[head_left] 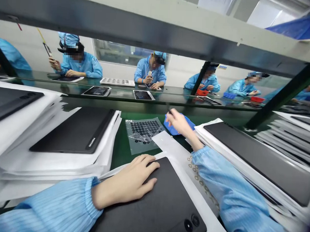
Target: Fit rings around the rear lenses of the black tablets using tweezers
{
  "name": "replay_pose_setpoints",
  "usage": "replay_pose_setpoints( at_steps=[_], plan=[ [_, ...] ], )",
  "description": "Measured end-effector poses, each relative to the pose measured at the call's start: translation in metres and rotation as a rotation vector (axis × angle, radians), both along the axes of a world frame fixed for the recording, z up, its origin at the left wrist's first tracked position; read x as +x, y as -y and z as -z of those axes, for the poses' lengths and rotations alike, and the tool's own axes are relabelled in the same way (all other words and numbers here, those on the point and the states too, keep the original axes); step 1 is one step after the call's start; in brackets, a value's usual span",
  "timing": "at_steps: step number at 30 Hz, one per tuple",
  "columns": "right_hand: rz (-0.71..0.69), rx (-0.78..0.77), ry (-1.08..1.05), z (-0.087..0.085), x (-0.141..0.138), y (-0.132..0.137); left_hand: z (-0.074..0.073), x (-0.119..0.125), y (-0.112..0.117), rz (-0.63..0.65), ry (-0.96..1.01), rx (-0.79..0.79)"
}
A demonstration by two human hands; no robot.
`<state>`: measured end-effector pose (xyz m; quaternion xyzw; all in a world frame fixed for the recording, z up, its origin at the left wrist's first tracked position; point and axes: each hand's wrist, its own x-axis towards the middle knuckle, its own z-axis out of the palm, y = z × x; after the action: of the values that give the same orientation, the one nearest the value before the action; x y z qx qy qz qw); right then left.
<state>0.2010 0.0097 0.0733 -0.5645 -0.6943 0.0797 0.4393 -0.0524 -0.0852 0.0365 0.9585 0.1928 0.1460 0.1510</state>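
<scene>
My left hand lies on the top left corner of a dark tablet that rests back-up on a white sheet in front of me, fingers loosely curled over its edge. My right hand reaches forward over a blue cloth and pinches a small dark piece between its fingertips. Just left of that hand lies a clear bag holding a sheet of small black round pads. A white backing strip with empty rings lies under my right sleeve.
Stacks of dark tablets on white sheets stand at the left and right. A grey shelf beam crosses overhead. Beyond a green conveyor with tablets, several people in blue coats work at a bench.
</scene>
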Motion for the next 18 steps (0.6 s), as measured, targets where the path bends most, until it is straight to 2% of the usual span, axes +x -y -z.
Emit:
replay_pose_setpoints(
  at_steps=[2,4,6,9,13,18],
  plan=[
    [-0.133,-0.06,0.072,0.013,-0.023,-0.002,0.002,0.0,-0.01,-0.114,0.004,-0.01],
    [-0.227,-0.113,0.135,0.029,-0.041,-0.004,0.005,-0.001,-0.027,-0.293,0.001,0.0],
    [-0.282,-0.159,0.177,0.044,-0.051,-0.006,0.01,-0.004,-0.046,-0.478,-0.014,0.002],
    [-0.297,-0.189,0.198,0.063,-0.055,-0.007,0.019,-0.008,-0.069,-0.663,-0.058,-0.044],
    [-0.199,-0.172,0.159,0.079,-0.054,-0.009,0.03,-0.008,-0.087,-0.781,-0.072,-0.148],
    [-0.13,-0.148,0.13,0.089,-0.054,-0.011,0.037,0.002,-0.101,-0.829,0.056,-0.334]
  ],
)
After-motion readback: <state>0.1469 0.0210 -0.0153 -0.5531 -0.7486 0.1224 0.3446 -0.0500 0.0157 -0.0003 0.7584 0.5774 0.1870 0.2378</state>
